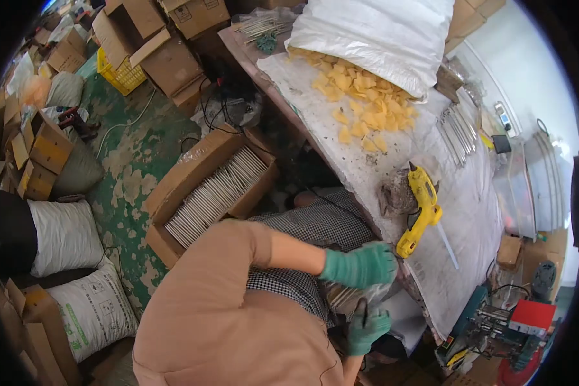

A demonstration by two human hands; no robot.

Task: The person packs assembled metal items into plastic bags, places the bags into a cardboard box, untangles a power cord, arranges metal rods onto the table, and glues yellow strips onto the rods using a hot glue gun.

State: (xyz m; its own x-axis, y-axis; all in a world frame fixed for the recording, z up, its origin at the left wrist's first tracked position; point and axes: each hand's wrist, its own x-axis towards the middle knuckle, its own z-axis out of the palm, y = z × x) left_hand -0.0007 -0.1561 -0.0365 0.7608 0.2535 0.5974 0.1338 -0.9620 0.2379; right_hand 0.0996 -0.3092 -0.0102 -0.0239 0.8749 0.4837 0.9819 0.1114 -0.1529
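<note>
My left hand [361, 265], in a green glove, is closed at the table's near edge, its fingertips turned down and partly hidden. Lower down, my right hand [369, 329], also gloved in green, is wrapped round a small dark tool [362, 313] whose kind I cannot make out. Between the hands and my lap lies a bundle of thin sticks in clear plastic [345, 300]. Just beyond my left hand, a yellow glue gun [421, 212] with a pale glue stick rests on the table [457, 257].
Yellow chip-like pieces [367, 106] spill from a white sack [379, 38]. Metal rods [457, 134] lie at the table's far side. A cardboard box of white sticks [202, 193] stands to my left. A red-topped machine [531, 317] is at right, and sacks [95, 309] lie behind me.
</note>
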